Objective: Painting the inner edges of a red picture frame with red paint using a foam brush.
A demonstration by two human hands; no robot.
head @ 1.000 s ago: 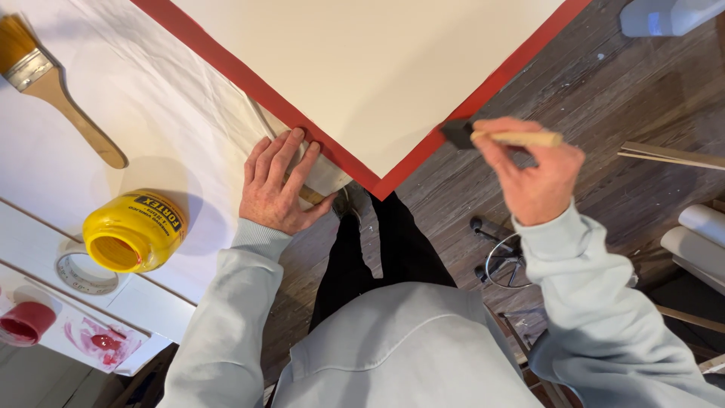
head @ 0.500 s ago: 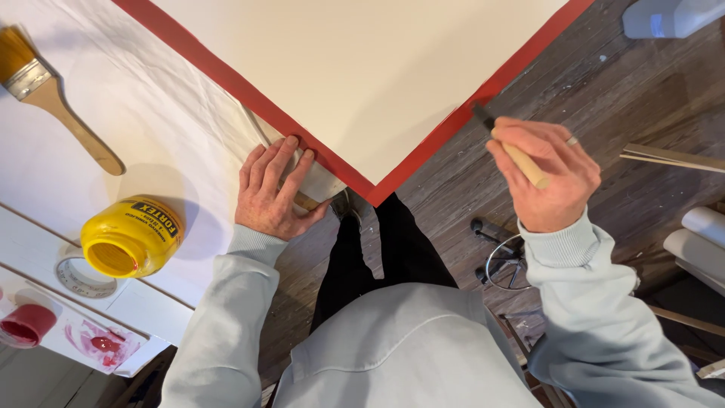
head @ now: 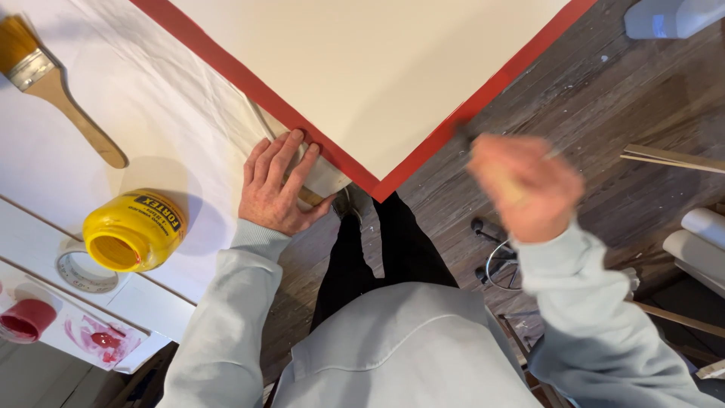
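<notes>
Canvas (head: 362,83) with red-painted edges juts off the cloth-covered table's (head: 151,128) corner over dark wood floor (head: 604,98) — left hand (head: 276,189) lies flat, fingers spread, beside its edge; right hand (head: 525,185) blurred — grip unclear.

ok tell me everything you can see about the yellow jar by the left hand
The yellow jar looks like plastic, round and squat, with a dark label on its side. It is open, no lid on it, and leans on its side with the mouth facing the camera. It rests on the white cloth, casting a shadow, just beside a tape roll. The left hand is near but apart from it.
</notes>
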